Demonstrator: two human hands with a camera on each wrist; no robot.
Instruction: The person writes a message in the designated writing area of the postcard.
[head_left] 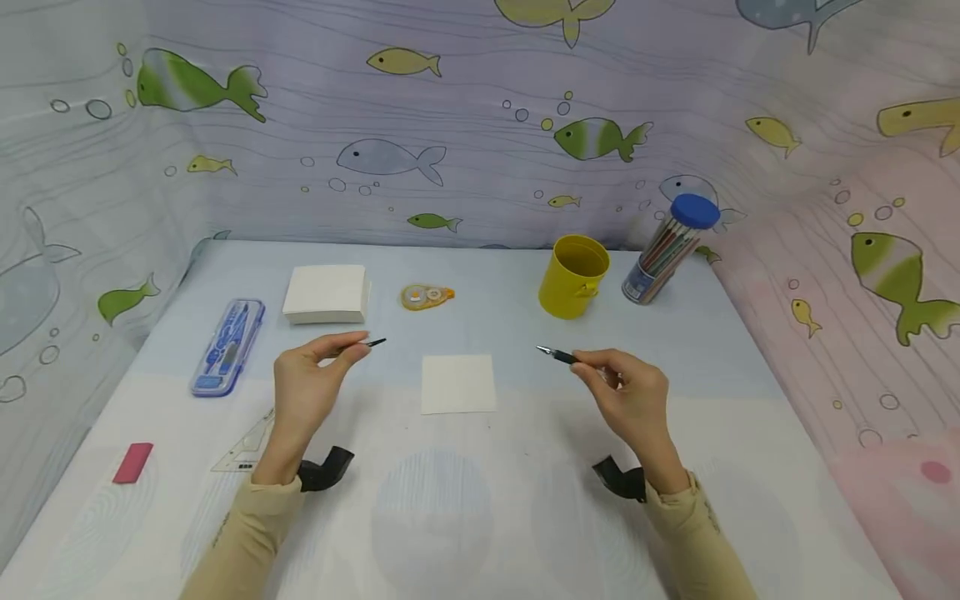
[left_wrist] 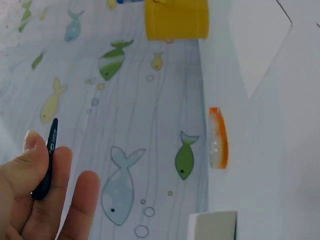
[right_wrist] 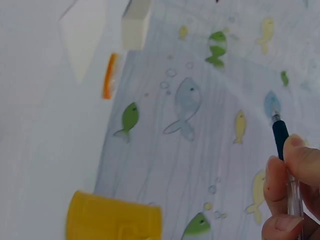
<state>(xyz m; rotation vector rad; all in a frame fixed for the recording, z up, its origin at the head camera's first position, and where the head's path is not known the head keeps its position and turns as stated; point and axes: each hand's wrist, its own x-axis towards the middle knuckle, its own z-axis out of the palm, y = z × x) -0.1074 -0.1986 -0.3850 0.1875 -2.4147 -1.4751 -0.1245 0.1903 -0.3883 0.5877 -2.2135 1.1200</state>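
Note:
Between thumb and fingers, my left hand (head_left: 306, 385) pinches a small dark pen cap (left_wrist: 50, 162), held up over the table left of centre. On the other side, my right hand (head_left: 632, 398) grips a pen (right_wrist: 281, 137) with a dark grip, a clear barrel and a bare metal tip. In the head view the tip points left, toward the other hand. A blank square sheet of paper (head_left: 458, 384) lies flat between the two hands. Cap and pen are well apart.
Behind the paper lie a white paper block (head_left: 327, 293) and an orange correction tape (head_left: 426, 297). A yellow bucket (head_left: 567, 287) and a blue-lidded pencil jar (head_left: 663, 250) stand back right. Left are a blue geometry case (head_left: 228, 348), a set square (head_left: 243, 450) and a red eraser (head_left: 132, 463).

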